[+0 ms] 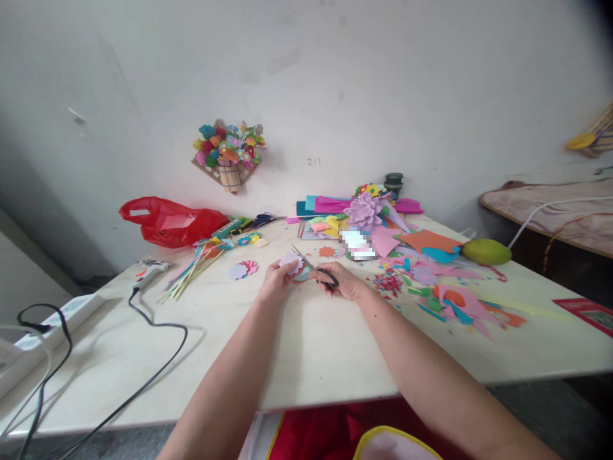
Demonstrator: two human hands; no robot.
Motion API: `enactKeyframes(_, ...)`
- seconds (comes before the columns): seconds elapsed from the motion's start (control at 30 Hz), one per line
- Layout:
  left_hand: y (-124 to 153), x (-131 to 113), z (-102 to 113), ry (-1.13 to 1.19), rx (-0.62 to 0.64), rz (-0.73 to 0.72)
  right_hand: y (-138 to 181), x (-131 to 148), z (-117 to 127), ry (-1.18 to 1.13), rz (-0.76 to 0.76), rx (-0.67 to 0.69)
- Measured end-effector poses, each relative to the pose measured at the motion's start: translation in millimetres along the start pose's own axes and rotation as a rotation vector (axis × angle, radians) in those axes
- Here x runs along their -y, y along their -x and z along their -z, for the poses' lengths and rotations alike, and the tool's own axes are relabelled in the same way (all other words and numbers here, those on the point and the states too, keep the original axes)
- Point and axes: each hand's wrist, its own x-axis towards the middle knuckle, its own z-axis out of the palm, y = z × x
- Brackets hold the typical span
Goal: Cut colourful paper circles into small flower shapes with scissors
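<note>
My left hand pinches a small pale lilac flower-shaped paper cutout above the white table. My right hand is closed on black-handled scissors, whose blades point up and left into the cutout. Both hands meet near the middle of the table. Two finished cut flowers, lilac and pink, lie on the table just left of my left hand.
Coloured paper scraps litter the right side. Paper sheets and a large lilac flower sit at the back, sticks and a red bag back left. A glue gun with black cord, a power strip and a green mango are here too.
</note>
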Motion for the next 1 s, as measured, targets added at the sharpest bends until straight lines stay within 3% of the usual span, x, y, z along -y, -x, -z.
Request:
enactKeyframes(0.53,-0.2,-0.8,5.5,-0.039,0.038,0.059,1.1,1.8,1.3,0.046,0.027,0.020)
enactKeyframes(0.87,2.0,-2.4,4.8,-0.121,0.103,-0.006,-0.5,-1.9,4.3,0.049,0.024,0.041)
enactKeyframes(1.0,-0.1,-2.6,8.2,-0.104,0.061,0.016,-1.2,-4.1,7.9,0.062,0.020,0.070)
